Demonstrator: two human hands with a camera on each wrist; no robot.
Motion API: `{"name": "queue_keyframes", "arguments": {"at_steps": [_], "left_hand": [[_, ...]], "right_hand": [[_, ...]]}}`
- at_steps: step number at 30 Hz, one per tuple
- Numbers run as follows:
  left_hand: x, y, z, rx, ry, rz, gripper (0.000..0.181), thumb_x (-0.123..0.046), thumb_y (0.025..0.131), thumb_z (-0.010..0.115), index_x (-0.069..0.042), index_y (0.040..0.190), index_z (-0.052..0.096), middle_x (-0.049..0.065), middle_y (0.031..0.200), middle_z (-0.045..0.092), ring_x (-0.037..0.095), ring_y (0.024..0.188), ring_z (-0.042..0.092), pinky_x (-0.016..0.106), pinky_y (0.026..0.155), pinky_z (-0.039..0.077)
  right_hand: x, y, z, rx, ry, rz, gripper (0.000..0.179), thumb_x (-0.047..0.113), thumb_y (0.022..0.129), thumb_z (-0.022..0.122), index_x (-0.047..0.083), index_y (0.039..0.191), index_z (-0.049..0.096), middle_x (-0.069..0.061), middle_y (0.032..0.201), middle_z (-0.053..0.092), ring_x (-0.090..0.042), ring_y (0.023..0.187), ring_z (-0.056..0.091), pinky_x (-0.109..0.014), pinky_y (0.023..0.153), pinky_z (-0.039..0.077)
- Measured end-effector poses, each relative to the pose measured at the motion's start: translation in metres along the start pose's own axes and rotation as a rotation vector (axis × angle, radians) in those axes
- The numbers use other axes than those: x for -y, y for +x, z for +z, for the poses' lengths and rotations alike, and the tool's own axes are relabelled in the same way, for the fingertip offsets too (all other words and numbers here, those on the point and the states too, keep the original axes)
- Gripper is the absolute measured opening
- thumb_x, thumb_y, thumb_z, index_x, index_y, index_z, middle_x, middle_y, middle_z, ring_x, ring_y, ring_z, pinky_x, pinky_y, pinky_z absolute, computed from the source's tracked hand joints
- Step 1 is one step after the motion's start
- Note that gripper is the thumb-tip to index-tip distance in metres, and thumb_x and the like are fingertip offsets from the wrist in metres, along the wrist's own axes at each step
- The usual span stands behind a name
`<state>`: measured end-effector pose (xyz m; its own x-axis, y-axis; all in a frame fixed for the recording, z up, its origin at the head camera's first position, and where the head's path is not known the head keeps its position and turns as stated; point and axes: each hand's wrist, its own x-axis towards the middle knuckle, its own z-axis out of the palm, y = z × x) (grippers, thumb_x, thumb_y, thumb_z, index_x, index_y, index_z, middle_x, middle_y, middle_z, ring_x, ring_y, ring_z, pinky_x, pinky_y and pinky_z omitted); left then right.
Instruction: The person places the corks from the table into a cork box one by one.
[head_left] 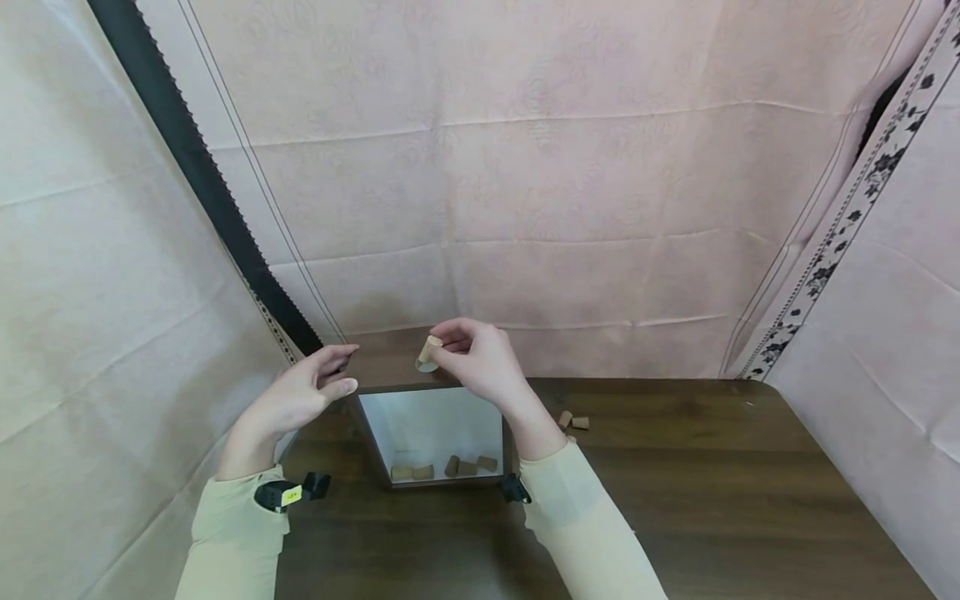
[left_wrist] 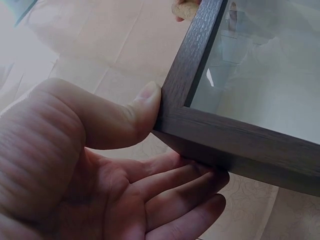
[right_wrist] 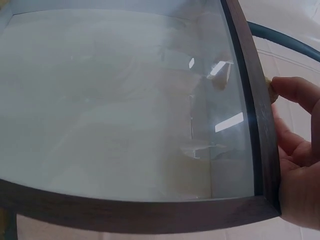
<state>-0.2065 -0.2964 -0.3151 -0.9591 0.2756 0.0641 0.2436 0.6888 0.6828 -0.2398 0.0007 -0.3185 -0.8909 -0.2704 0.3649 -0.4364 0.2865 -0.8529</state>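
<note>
A dark-framed shadow box (head_left: 438,429) with a glass front stands on the table, several corks lying along its bottom inside. Just above a pale-ringed hole (head_left: 426,367) in its top, my right hand (head_left: 480,358) pinches a cork (head_left: 431,348) between thumb and fingers. In the right wrist view that cork (right_wrist: 272,91) shows partly past the frame's edge. My left hand (head_left: 300,396) holds the box at its upper left corner. In the left wrist view its thumb (left_wrist: 147,102) rests at the frame's corner, and the fingers (left_wrist: 185,197) lie against the side.
Several loose corks (head_left: 581,423) lie on the brown wooden table (head_left: 712,483), right of the box behind my right forearm. Pale cloth (head_left: 562,183) hangs behind the table and down both sides. Each wrist wears a black strap with a small camera.
</note>
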Motion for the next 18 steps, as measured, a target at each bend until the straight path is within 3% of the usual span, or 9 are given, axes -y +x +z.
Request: {"name": "queue_keyframes", "arguments": {"at_steps": [18], "left_hand": [[0.0018, 0.0007, 0.0002, 0.002, -0.003, 0.010, 0.066, -0.021, 0.109, 0.064, -0.002, 0.164, 0.034, 0.030, 0.167, 0.035, 0.053, 0.152, 0.034, 0.069, 0.117, 0.035]], "right_hand": [[0.0012, -0.0028, 0.0052, 0.031, -0.089, -0.054, 0.022, 0.014, 0.097, 0.079, 0.012, 0.119, 0.077, 0.000, 0.107, 0.075, -0.013, 0.094, 0.069, -0.031, 0.085, 0.060]]}}
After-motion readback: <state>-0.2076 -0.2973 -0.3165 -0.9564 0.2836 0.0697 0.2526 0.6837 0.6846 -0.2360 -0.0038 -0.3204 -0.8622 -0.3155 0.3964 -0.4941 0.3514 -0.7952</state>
